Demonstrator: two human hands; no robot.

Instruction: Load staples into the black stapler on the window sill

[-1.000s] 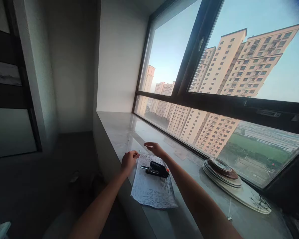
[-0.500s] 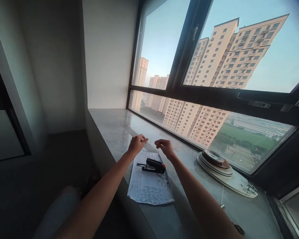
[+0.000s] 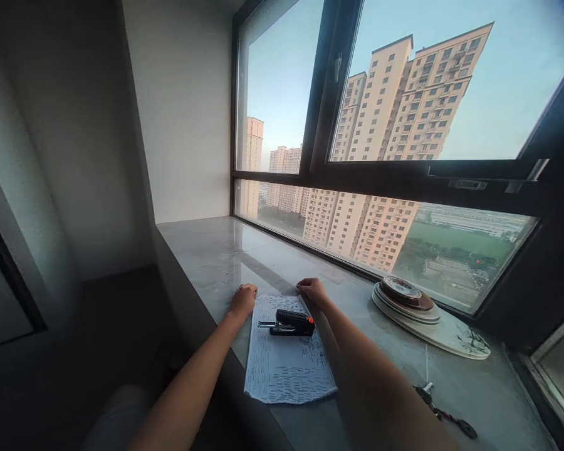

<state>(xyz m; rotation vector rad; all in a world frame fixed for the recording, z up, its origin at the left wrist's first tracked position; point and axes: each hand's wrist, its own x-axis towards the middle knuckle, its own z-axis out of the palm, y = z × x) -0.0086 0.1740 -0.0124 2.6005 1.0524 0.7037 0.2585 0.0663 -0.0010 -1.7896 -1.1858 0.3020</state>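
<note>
A stapler [image 3: 291,323], black with an orange-red end at its right, lies across a sheet of paper [image 3: 289,376] covered in rows of dark marks. The paper rests on the grey window sill, its edges slightly curled. My left hand [image 3: 243,302] is at the paper's far left corner with its fingers curled closed. By the far right corner, my right hand [image 3: 312,291] has thumb and fingers pinched together. Whether either hand grips the paper or some small thing, I cannot make out.
A stack of plates and round boards [image 3: 407,307] stands to the right beside the window [image 3: 324,166]. Keys [image 3: 444,410] on a cord lie near my right forearm. The glossy sill [image 3: 202,250] runs back to a white wall; its left edge drops to a dark floor.
My hands have moved apart and lowered toward the paper's far corners, the left one going left. The view has shifted, showing more of the keys. The stapler still lies on the paper.
</note>
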